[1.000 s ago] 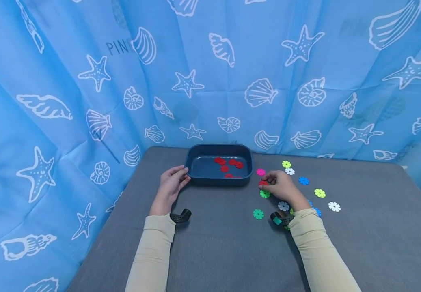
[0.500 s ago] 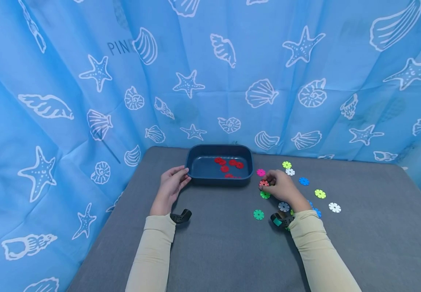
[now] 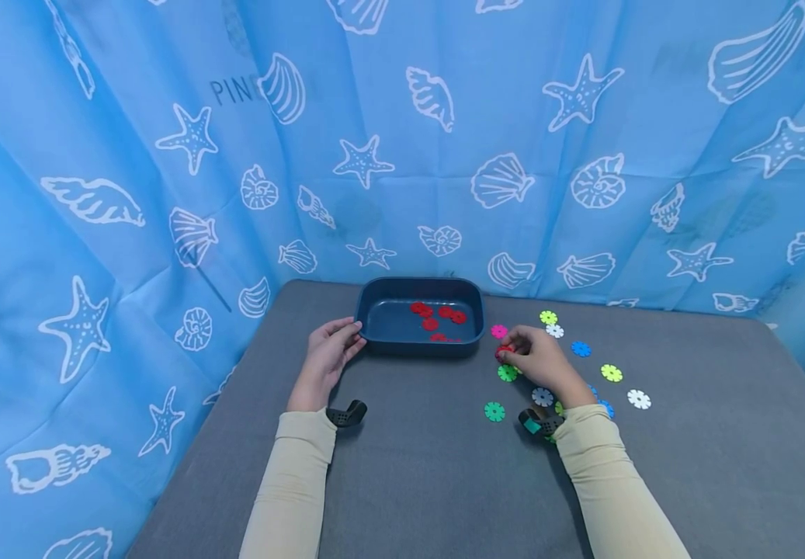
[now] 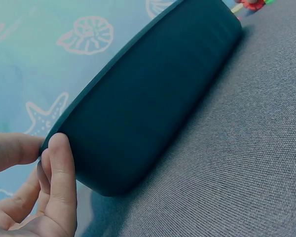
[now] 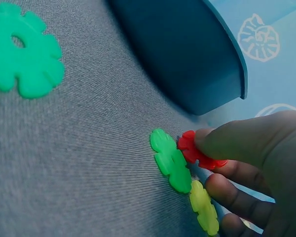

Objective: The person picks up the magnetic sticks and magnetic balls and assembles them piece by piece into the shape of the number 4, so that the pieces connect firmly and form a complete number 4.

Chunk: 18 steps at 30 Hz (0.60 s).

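Observation:
A dark blue rectangular tub [image 3: 419, 348] stands at the back of the table, with several red notched discs [image 3: 430, 324] inside. My left hand [image 3: 328, 357] pinches its left front corner at the rim, thumb and fingers on either side of the wall in the left wrist view. Right of the tub, my right hand [image 3: 540, 357] holds another red notched disc [image 5: 191, 148] between thumb and fingers, tilted and close over the table. Right beside it lie a green disc [image 5: 171, 160] and a yellow disc [image 5: 204, 208]. My right fingers partly cover the held disc.
Several discs lie scattered around my right hand: a pink disc [image 3: 499, 331], a teal-green disc [image 3: 494, 411], a blue disc [image 3: 581, 348], a white disc [image 3: 639, 399] and others. Some are partly under my right wrist. A blue shell-print curtain [image 3: 402, 155] hangs behind the grey table [image 3: 416, 466].
The red disc at my right fingertips has tipped from showing its face to a steeper tilt. My left hand and the tub stay where they were.

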Available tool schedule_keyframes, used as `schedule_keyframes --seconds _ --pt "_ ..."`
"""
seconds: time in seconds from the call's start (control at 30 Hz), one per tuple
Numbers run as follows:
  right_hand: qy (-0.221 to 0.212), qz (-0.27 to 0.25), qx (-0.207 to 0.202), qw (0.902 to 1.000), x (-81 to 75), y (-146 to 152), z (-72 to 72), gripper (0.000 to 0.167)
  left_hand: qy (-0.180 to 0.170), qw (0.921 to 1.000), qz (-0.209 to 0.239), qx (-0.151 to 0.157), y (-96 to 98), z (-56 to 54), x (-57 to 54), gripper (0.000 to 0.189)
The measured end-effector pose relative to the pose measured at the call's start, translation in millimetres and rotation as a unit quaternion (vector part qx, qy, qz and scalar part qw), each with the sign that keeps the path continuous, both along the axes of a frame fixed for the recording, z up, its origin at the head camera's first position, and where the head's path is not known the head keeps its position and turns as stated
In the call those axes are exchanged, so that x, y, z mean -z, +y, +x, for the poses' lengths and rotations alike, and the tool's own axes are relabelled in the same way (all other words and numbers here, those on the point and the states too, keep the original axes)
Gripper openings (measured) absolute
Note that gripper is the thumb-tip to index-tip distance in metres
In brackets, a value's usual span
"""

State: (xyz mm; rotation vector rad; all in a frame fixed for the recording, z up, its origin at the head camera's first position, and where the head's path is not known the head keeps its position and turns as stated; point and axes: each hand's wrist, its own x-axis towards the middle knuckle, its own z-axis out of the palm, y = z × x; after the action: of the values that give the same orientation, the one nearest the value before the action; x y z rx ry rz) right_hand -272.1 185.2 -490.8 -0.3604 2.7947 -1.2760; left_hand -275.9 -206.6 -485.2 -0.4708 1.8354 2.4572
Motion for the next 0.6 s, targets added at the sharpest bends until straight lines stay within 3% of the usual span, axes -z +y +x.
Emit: schedule_keyframes --seconds 0.23,0.6 --pt "0.013 -0.013 0.012 0.9998 -1.8 0.3 -0.2 0.011 -0.002 1.0 -0.003 0.001 0.0 0.0 -0.7 0.035" --pt "0.064 -0.053 0.034 0.9959 -17.2 -1.0 1.8 0.018 0.005 1.0 0.001 0.004 -0.9 1.3 -0.6 0.034"
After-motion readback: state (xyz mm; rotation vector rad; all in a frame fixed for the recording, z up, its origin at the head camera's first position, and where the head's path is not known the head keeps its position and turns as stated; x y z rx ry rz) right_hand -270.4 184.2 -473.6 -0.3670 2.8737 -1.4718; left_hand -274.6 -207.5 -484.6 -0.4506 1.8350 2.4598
